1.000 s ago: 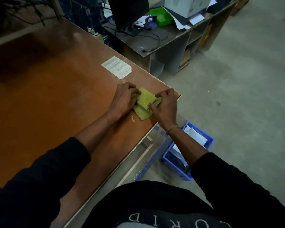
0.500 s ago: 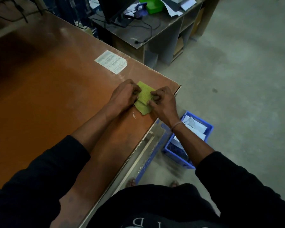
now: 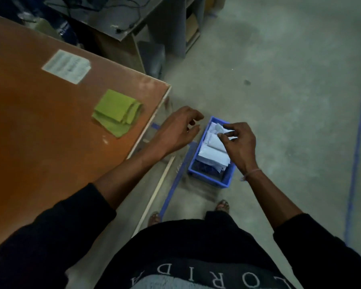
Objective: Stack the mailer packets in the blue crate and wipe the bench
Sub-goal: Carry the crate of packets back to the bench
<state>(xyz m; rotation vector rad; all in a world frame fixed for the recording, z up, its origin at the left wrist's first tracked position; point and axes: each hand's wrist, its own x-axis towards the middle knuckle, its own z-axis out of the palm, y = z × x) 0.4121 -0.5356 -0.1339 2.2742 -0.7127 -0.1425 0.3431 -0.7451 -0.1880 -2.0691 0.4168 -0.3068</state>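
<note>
Both hands have left the green cloth (image 3: 118, 112); it now lies folded flat on the orange counter (image 3: 40, 132) near the corner edge, untouched, just below the white paper label (image 3: 66, 66) stuck to the top; a second ago both hands were pressing and folding it there. Left hand (image 3: 176, 130) hangs off the counter edge over the floor, fingers loosely spread, released, holding nothing. Right hand (image 3: 239, 142) is out over the blue crate (image 3: 208, 178) on the floor beside the counter; thumb and fingertips look pinched together above the white mailer packets (image 3: 214, 151), but blur and angle make it unclear whether they grip a packet or just hover, so cannot tell. Packets sit inside the crate in a loose overlapping pile, not a neat stack. Head has swung down from counter to floor too. Judgement: cloth folded and set aside suggests wiping is finished; attention shifts to the crate, likely tidying or squaring the packets; counter carries no packets in view, so stacking looks mostly complete.
</note>
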